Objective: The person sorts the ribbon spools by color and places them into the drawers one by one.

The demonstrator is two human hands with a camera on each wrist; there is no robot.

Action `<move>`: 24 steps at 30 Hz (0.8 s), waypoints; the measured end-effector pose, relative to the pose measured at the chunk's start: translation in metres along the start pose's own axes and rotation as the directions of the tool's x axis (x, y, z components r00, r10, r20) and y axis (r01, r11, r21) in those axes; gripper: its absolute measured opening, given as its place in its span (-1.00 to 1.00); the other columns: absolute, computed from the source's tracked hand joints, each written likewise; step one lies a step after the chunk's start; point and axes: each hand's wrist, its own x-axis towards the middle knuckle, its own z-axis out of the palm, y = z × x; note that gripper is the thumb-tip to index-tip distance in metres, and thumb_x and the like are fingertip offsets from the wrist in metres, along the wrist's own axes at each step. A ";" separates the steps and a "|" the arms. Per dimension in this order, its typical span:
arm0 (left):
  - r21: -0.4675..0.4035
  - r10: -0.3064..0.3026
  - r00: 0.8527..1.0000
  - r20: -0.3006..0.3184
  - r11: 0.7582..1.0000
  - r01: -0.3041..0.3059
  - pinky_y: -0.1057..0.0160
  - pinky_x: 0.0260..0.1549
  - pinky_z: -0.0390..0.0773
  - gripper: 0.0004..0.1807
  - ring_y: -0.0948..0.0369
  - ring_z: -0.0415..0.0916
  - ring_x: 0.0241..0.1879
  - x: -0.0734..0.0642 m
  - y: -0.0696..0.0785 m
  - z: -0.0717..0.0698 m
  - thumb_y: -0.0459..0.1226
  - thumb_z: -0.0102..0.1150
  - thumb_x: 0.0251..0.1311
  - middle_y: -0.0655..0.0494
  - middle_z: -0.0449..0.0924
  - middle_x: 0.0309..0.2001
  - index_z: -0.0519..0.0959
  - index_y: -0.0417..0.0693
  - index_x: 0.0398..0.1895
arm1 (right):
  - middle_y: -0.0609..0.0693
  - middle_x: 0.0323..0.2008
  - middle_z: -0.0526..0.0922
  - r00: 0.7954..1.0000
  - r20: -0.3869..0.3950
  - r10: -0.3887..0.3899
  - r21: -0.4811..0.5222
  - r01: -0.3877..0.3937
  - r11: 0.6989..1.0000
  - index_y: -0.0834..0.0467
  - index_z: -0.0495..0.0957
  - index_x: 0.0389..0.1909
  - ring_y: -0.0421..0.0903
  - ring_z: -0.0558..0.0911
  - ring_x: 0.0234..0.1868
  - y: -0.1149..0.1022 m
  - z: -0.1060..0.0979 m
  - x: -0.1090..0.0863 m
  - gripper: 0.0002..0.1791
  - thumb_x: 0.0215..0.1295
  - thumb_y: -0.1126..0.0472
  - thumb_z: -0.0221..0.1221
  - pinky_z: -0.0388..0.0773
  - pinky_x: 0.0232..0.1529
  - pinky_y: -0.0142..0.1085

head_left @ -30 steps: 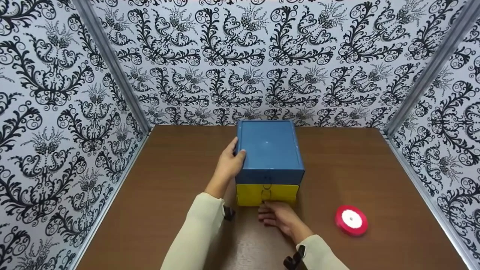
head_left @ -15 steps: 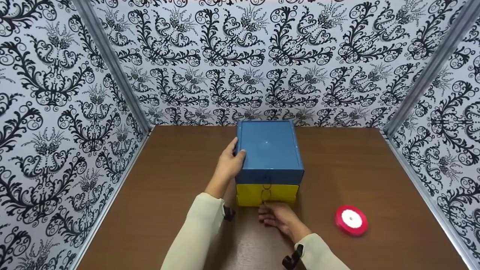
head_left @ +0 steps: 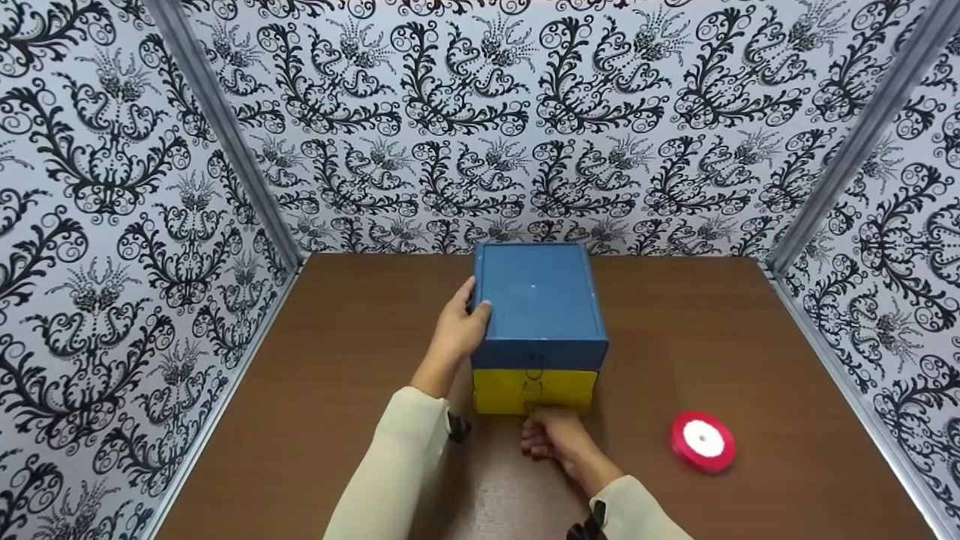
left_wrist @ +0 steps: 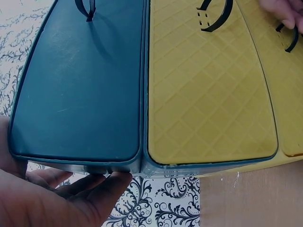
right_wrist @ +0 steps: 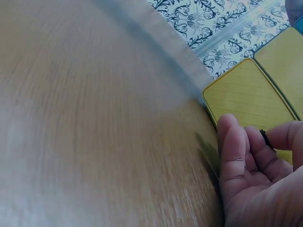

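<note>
right hand [head_left: 556, 435]: its fingers are curled a little tighter than half a second ago, though it stays at the foot of the cabinet [head_left: 536, 292]; the right wrist view shows a narrow pinch, thumb and forefinger holding the bottom loop [right_wrist: 266, 138], a small black one.
left hand [head_left: 459, 326]: unchanged, spread wide; the thumb lies on the top edge and the fingers press along the left side wall.
pinch and brace: the tighter fingers read as a firmer hold for drawing on the loop, with the left hand steadying the cabinet; that is a judgement, since neither shows how hard it works.
cabinet: stands upright near the middle of the table [head_left: 360, 330], towards the back, unmoved over the last second; the lid is plain blue, faintly shiny, with a raised rim.
top drawer [left_wrist: 85, 85]: smooth dark blue front with light scratches; its top loop [left_wrist: 91, 9] hangs free.
middle drawer [left_wrist: 208, 94]: yellow, pressed with a diamond pattern; its middle loop [left_wrist: 226, 18] is likewise untouched.
bottom drawer [right_wrist: 246, 94]: yellow too, just above the table, partly behind the right hand; no clear gap shows, but whether it is fully closed cannot be told.
spool [head_left: 703, 442]: red with a white centre, lying flat to the right, apart from both hands and the cabinet, where it was.
</note>
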 end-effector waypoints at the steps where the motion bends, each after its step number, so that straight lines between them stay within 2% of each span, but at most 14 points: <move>1: -0.004 0.001 1.000 -0.001 1.000 -0.001 0.08 0.14 0.27 -0.39 0.05 0.21 0.23 0.000 0.000 0.000 -0.24 -0.01 0.27 -0.14 0.24 0.28 0.13 -0.02 0.39 | 0.11 -0.44 0.64 1.000 0.003 0.009 -0.007 -0.009 1.000 0.43 0.54 -0.27 -0.01 0.66 -0.45 0.000 0.000 -0.001 -0.63 0.16 0.15 0.05 0.58 -0.45 -0.24; 6: -0.008 0.003 1.000 -0.012 1.000 -0.003 0.10 0.14 0.26 -0.39 0.07 0.23 0.22 -0.001 0.001 0.000 -0.24 0.00 0.26 -0.13 0.27 0.26 0.15 -0.02 0.38 | 0.07 -0.44 0.62 0.997 0.036 0.061 -0.016 -0.061 0.998 0.37 0.55 -0.29 -0.03 0.65 -0.44 0.001 -0.004 -0.002 -0.66 0.15 0.14 0.05 0.57 -0.45 -0.27; 9: -0.006 -0.001 1.000 -0.018 1.000 0.001 0.12 0.14 0.26 -0.39 0.08 0.24 0.21 0.000 0.001 0.000 -0.23 0.00 0.26 -0.11 0.28 0.26 0.16 -0.01 0.38 | 0.08 -0.40 0.62 0.993 0.082 0.090 -0.008 -0.090 0.996 0.34 0.55 -0.28 -0.02 0.65 -0.40 0.000 -0.007 -0.002 -0.67 0.17 0.12 0.05 0.57 -0.41 -0.26; 18: -0.015 0.014 1.000 -0.016 1.000 -0.014 0.10 0.14 0.27 -0.39 0.05 0.26 0.20 -0.001 0.000 0.000 -0.25 0.01 0.25 -0.14 0.28 0.25 0.16 -0.07 0.38 | 0.18 -0.14 0.60 0.957 0.238 0.164 0.078 -0.187 0.979 0.36 0.41 0.07 0.09 0.63 -0.18 -0.007 -0.015 0.002 -0.46 0.20 0.04 0.07 0.56 -0.21 -0.15; 24: -0.012 -0.005 1.000 -0.003 1.000 0.005 0.09 0.12 0.29 -0.39 0.06 0.26 0.20 -0.001 0.001 -0.001 -0.24 0.00 0.26 -0.12 0.27 0.26 0.14 -0.01 0.39 | 0.21 -0.01 0.54 0.941 0.291 0.171 0.114 -0.211 0.971 0.37 0.37 0.12 0.13 0.58 -0.07 -0.009 -0.015 0.005 -0.37 0.24 -0.05 0.03 0.52 -0.12 -0.10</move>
